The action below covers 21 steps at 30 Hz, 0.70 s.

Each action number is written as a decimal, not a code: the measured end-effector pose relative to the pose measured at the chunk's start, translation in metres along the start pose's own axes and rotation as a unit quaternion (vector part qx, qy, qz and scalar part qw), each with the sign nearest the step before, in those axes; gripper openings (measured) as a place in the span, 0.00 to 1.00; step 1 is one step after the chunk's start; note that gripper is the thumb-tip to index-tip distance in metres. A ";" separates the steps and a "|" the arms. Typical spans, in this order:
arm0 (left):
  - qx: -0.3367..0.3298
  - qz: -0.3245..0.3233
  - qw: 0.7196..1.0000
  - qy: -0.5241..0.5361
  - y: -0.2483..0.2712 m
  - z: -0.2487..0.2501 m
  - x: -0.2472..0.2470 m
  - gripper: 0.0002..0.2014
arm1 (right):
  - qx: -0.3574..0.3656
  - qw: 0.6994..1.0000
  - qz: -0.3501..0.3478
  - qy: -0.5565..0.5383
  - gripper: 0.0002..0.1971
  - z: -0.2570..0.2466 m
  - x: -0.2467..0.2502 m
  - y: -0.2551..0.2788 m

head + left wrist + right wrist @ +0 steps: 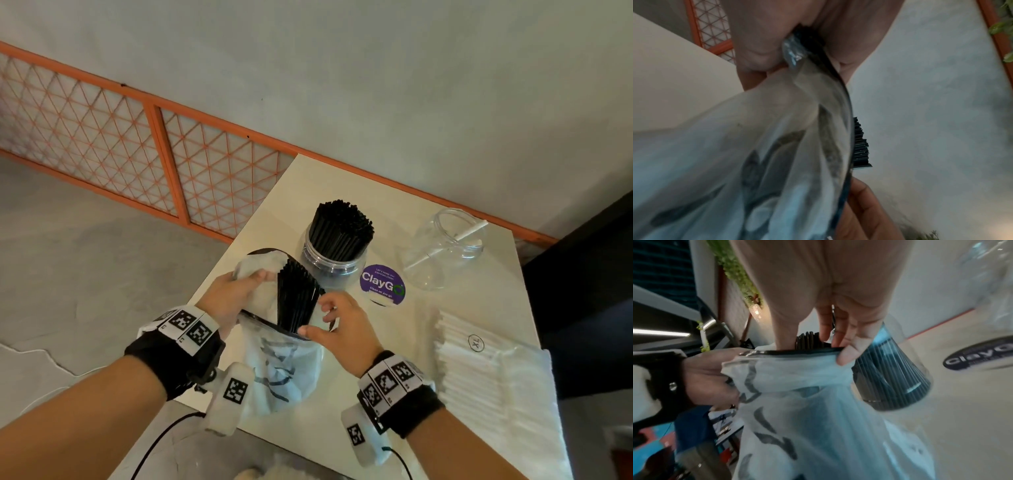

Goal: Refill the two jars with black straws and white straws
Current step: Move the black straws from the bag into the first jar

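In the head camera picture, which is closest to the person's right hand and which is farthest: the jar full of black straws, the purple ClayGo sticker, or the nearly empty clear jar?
From the right hand:
1. ClayGo sticker, just beyond the fingers, slightly right.
2. Jar of black straws, behind the sticker, straight ahead.
3. Nearly empty jar, far right, near the wall.

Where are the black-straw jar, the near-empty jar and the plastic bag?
black-straw jar (330, 265): head view, on its clear wall below the straws.
near-empty jar (445, 253): head view, on its clear side wall.
plastic bag (274, 373): head view, on its translucent lower body between the wrists.
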<state>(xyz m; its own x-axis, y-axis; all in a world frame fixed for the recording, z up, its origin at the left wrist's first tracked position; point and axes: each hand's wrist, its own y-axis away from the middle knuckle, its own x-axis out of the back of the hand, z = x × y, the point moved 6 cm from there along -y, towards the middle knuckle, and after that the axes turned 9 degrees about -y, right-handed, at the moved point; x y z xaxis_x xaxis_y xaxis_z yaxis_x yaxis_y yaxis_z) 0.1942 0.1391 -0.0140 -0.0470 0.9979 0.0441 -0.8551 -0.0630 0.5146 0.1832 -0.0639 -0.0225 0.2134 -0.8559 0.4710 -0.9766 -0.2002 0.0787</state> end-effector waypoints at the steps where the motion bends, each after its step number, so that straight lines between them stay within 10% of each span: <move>1: 0.002 0.001 1.000 0.019 -0.001 -0.003 -0.002 0.11 | -0.019 0.999 0.015 -0.021 0.32 0.002 -0.002 0.004; 7: 0.084 -0.035 0.985 0.145 0.004 -0.034 -0.020 0.13 | -0.051 0.998 0.042 0.004 0.48 0.007 -0.023 0.016; 21: 0.047 -0.110 0.978 0.172 0.019 -0.025 -0.039 0.22 | 0.012 0.991 0.128 -0.044 0.33 -0.023 0.003 0.011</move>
<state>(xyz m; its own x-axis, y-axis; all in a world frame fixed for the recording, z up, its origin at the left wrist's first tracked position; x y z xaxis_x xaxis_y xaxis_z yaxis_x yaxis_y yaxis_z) 0.1670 0.0999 -0.0276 -0.0509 0.9319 -0.3591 -0.8137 0.1698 0.5560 0.1724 -0.0583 -0.0001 -0.0396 -0.9182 0.3940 -0.9983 0.0196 -0.0546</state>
